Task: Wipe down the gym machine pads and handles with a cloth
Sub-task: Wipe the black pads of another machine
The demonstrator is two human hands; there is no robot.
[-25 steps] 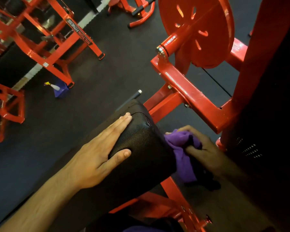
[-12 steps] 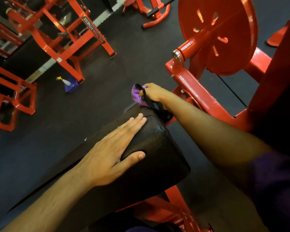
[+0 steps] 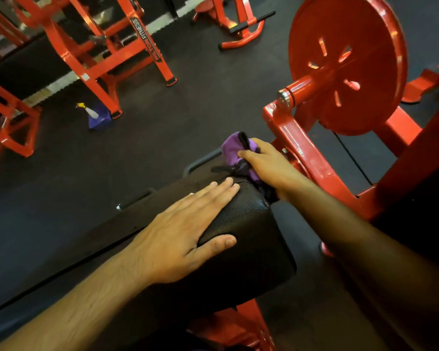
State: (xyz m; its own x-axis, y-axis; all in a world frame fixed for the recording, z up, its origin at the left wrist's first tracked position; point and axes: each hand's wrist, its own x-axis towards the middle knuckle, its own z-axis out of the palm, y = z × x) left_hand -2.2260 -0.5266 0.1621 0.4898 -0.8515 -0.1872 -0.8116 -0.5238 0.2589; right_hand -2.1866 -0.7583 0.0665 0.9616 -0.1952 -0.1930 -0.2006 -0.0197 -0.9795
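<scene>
Cloth [image 3: 232,150] bunched under right hand [image 3: 269,165], partly hidden.

A spray bottle [image 3: 90,113] with a yellow trigger is seen standing on the dark rubber floor [image 3: 188,102], just beside the foot of a red frame [image 3: 96,69] lettered "MILTON FITNESS". Farther back, another red frame [image 3: 238,24] is set on the same floor.

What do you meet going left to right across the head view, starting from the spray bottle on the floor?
spray bottle → left hand flat on the black pad → purple cloth → right hand → red weight plate
</scene>
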